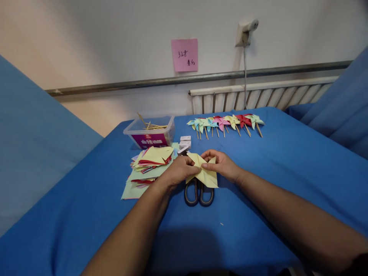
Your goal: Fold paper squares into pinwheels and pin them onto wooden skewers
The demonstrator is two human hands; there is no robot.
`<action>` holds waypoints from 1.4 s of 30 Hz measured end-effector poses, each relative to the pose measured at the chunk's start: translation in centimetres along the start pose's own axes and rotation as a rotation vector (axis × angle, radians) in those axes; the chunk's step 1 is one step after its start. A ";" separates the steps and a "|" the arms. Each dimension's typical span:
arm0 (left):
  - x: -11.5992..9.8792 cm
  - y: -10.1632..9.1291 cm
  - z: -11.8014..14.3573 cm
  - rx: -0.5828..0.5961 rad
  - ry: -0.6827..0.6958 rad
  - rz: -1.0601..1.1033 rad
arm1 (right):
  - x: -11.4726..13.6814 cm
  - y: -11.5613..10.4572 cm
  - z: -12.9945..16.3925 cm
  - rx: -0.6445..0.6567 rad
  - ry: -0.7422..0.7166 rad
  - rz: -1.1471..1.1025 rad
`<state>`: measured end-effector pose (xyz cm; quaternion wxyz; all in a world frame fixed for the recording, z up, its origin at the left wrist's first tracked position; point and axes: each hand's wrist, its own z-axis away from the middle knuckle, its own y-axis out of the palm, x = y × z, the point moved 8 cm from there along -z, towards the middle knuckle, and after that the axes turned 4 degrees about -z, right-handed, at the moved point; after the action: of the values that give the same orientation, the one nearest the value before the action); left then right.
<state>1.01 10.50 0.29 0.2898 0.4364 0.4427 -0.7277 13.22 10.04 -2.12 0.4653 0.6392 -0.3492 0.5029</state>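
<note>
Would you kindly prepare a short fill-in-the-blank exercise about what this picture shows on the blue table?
1. Both hands, the left hand and the right hand, hold a folded sheet of paper whose colour is ____.
2. Lying on the table just beneath that paper is a pair of ____.
3. The finished pinwheels lie in a row at the table's ____ edge.
4. The thin wooden sticks are kept in a clear plastic ____.

Missing words: yellow; scissors; far; box
</note>
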 end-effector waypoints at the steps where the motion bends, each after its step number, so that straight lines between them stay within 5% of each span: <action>1: 0.0 0.0 0.0 -0.001 -0.002 0.000 | 0.0 -0.1 0.0 -0.012 0.002 -0.010; 6: 0.3 -0.9 0.0 -0.135 -0.040 0.087 | 0.0 -0.8 -0.1 -0.098 -0.026 -0.029; 10: 0.7 -1.6 0.0 -0.262 -0.074 0.213 | 2.7 -2.2 0.8 -0.367 -0.363 0.241; 12: 0.8 -1.8 -0.1 -0.300 -0.074 0.283 | 4.0 -1.4 1.6 -0.383 -0.511 0.447; 15: 0.7 -1.7 -0.1 -0.311 -0.057 0.366 | 4.9 -0.2 2.5 -0.387 -0.617 0.605; 20: 0.9 -1.5 -0.1 -0.331 -0.065 0.411 | 5.9 -1.0 4.1 -0.636 -0.707 0.656; 30: 0.9 -0.8 -0.1 -0.373 -0.046 0.480 | 2.6 -1.1 1.8 -0.499 -0.399 0.445; 42: 0.8 0.0 0.0 -0.336 -0.064 0.506 | 2.6 -0.8 1.4 -0.459 -0.374 0.390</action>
<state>0.66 10.47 -0.45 0.5441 0.4555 0.4246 -0.5623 15.04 9.02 0.08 0.4200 0.5203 -0.6479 0.3648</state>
